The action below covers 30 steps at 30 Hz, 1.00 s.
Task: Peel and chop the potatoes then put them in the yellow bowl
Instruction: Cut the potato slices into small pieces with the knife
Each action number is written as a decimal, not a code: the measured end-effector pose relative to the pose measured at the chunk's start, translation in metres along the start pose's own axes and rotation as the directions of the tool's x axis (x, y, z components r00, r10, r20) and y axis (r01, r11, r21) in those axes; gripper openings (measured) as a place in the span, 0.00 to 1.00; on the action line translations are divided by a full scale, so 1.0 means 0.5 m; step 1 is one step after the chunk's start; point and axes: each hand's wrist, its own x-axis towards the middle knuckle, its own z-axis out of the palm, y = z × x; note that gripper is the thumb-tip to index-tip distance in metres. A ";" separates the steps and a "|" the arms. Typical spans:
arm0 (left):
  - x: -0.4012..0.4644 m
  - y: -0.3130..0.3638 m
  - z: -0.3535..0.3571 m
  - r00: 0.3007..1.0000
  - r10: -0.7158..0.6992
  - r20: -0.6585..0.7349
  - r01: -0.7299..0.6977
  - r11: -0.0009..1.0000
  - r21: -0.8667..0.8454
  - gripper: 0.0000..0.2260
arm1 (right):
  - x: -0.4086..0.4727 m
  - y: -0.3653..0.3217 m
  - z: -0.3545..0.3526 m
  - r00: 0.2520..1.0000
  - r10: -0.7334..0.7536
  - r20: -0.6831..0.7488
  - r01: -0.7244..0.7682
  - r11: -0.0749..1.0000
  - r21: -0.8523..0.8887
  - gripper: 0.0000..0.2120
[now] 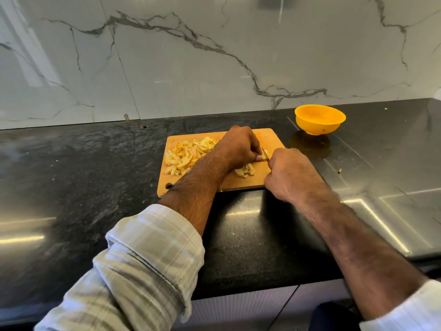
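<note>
Gripping a knife (265, 154), the right hand (290, 174) is being kept curled over the handle at the near right corner of a board (241, 183); only a short stretch of blade is being shown, slanting up between the two hands. Close beside it, the left hand (238, 146) is being held with its fingers curled down onto a small pale potato piece (260, 158), which is being pinned to the board right against the blade. How much of that piece is left cannot be told, since most of it is being covered by the fingers.

Just below the left hand, a small heap of chopped bits (245, 172) is being left on the board. Further left, a larger pile of peels and strips (186, 155) is being spread across the board's left half, partly hidden by the left forearm. The board is being carried by a dark stone bench (83, 168), lying flat with a hole in its near left corner.

Beyond the board's far right corner, apart from it, a yellow bowl (319, 119) is being kept upright on the bench; no potato is being seen in the part of its inside that is showing. Rolled checked sleeves (152, 259) are being worn on both arms. A veined marble wall (191, 68) is being seen behind the bench.
</note>
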 end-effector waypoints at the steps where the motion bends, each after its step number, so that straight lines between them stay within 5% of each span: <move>1: 0.000 0.000 -0.001 1.000 -0.004 0.000 0.004 1.000 -0.003 0.06 | 0.007 -0.006 0.000 1.000 -0.009 0.003 0.009 1.000 -0.012 0.16; 8: -0.001 -0.009 -0.004 1.000 -0.018 -0.003 0.018 0.999 -0.028 0.05 | 0.009 0.014 -0.007 0.996 -0.051 -0.076 0.053 0.998 0.030 0.11; 16: -0.003 -0.013 -0.006 1.000 -0.027 0.012 0.027 0.998 -0.051 0.04 | 0.025 -0.014 0.007 0.998 -0.061 -0.006 0.061 0.998 -0.005 0.10; 19: -0.003 -0.015 -0.006 1.000 -0.001 0.006 0.001 1.000 0.012 0.03 | 0.031 0.020 0.019 0.992 -0.074 -0.105 0.076 0.997 0.012 0.09; 25: -0.007 -0.032 -0.030 0.985 0.059 -0.159 -0.047 0.996 0.080 0.02 | 0.023 0.061 0.018 0.998 0.011 -0.062 -0.004 0.995 0.104 0.18; 30: -0.024 -0.050 -0.051 0.948 0.008 -0.317 0.014 0.998 0.067 0.06 | 0.037 0.023 0.023 0.993 -0.102 -0.051 0.111 0.970 0.215 0.15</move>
